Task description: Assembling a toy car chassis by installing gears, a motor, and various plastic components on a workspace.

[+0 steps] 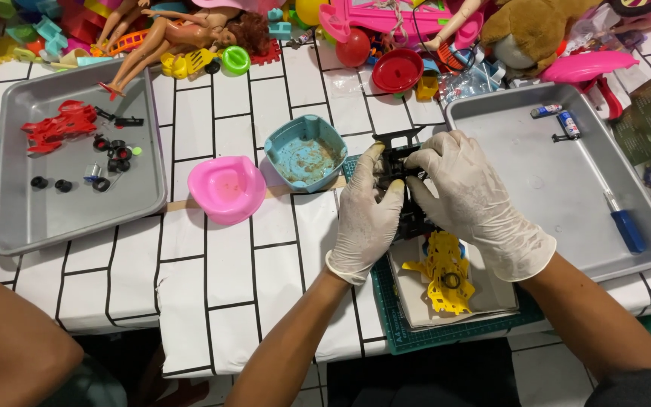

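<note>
A black plastic toy-car chassis (pixel 401 177), held above the green cutting mat, near centre, partly hidden by gloves.

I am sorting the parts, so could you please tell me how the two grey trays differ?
The left tray holds a red toy car body and loose black wheels; the right tray holds a blue-handled screwdriver and two small batteries. The left tray sits away from both hands; the right tray lies beside the right hand. Both are shallow metal trays.

Light: bright, even, from overhead
Shadows: soft, faint
Glare: mild sheen on grey tray (pixel 491 120)
Focus: sharp; edges slightly bowed
</note>
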